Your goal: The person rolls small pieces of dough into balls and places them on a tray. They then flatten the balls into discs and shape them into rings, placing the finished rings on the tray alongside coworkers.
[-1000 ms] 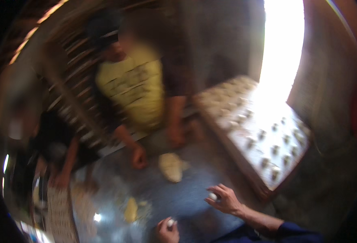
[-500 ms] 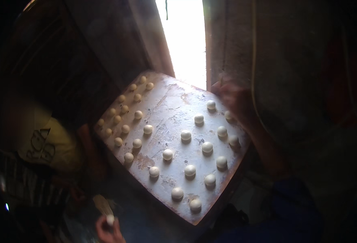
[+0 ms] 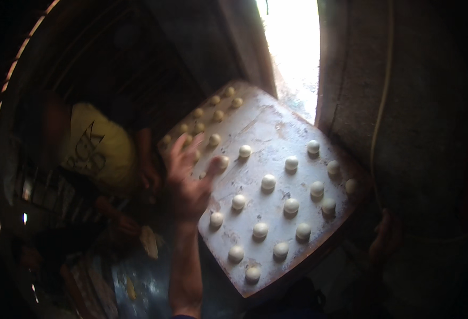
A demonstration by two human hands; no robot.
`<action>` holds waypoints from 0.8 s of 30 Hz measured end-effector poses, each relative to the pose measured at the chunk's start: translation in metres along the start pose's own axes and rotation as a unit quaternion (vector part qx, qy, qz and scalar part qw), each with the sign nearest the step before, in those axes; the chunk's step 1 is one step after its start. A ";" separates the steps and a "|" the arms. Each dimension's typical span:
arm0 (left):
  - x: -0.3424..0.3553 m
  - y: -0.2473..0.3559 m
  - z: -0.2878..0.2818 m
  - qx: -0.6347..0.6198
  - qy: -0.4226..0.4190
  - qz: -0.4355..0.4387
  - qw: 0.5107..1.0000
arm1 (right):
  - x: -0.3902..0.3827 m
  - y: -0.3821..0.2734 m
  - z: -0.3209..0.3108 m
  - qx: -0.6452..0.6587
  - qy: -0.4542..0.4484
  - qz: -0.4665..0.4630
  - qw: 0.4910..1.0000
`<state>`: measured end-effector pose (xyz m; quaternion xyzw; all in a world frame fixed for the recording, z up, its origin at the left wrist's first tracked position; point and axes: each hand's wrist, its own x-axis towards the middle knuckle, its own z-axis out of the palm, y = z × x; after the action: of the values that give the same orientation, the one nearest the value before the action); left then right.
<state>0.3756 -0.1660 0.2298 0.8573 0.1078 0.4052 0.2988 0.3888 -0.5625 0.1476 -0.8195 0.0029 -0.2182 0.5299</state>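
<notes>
Pale balls [image 3: 291, 206]: smooth, matt, dough by the look. Board [image 3: 276, 133] under them: flat painted-looking face, worn rough and blotched; brown edge reads as wood. Counter [image 3: 151, 276]: slick, glossy, perhaps metal. Yellow shirt [image 3: 117, 154]: soft matt cloth. Wall [image 3: 430, 133] dull, rough-looking; long cord [image 3: 385, 90] smoother, plastic-like.

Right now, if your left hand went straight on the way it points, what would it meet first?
The left hand would probably meet the pale balls just ahead on the board, or pass above them; its height is unclear.
</notes>
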 end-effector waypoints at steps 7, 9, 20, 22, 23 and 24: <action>-0.264 0.015 -0.149 0.043 0.058 -0.321 0.944 | -0.093 -0.080 0.067 0.198 -0.106 -0.379 0.898; -0.337 0.021 -0.179 0.090 0.156 -0.406 0.896 | -0.145 -0.115 0.090 0.341 -0.268 -0.280 0.856; -0.466 -0.036 -0.339 -0.039 0.431 -0.526 0.732 | -0.340 -0.194 0.290 -0.013 -0.597 -0.164 0.785; -0.456 -0.058 -0.361 -0.092 0.365 -0.519 0.767 | -0.365 -0.198 0.339 0.010 -0.372 -0.386 0.844; -0.448 -0.070 -0.368 -0.102 0.348 -0.527 0.769 | -0.379 -0.202 0.357 0.024 -0.372 -0.439 0.818; -0.436 -0.082 -0.374 -0.188 0.342 -0.503 0.771 | -0.394 -0.207 0.371 0.027 -0.373 -0.462 0.804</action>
<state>-0.1858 -0.1274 0.0901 0.4127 0.5403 0.4754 0.5584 0.1194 -0.0573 0.0609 -0.7277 -0.5794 -0.1146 0.3488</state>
